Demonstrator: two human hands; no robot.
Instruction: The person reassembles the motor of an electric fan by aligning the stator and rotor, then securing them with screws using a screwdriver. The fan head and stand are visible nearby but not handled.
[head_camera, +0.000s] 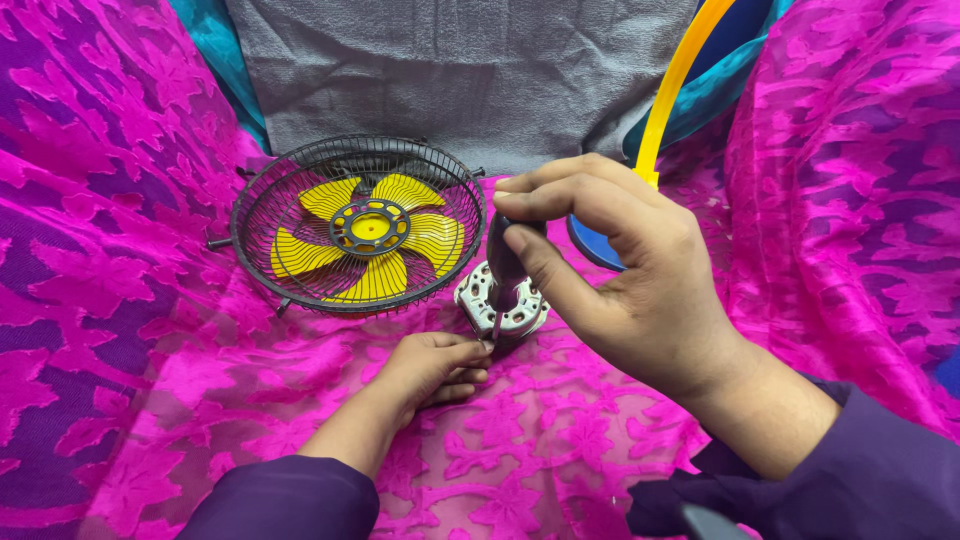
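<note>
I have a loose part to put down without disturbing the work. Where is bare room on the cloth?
Free: the pink cloth left of the fan guard, and the patch between the two forearms. Also the grey towel behind the guard. Crowded: around the motor piece, where the left hand steadies it and the right hand holds a screwdriver.

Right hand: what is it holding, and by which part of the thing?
The right hand holds a screwdriver by its dark handle, tip down on the small metal motor part. The left hand touches that part's edge.
</note>
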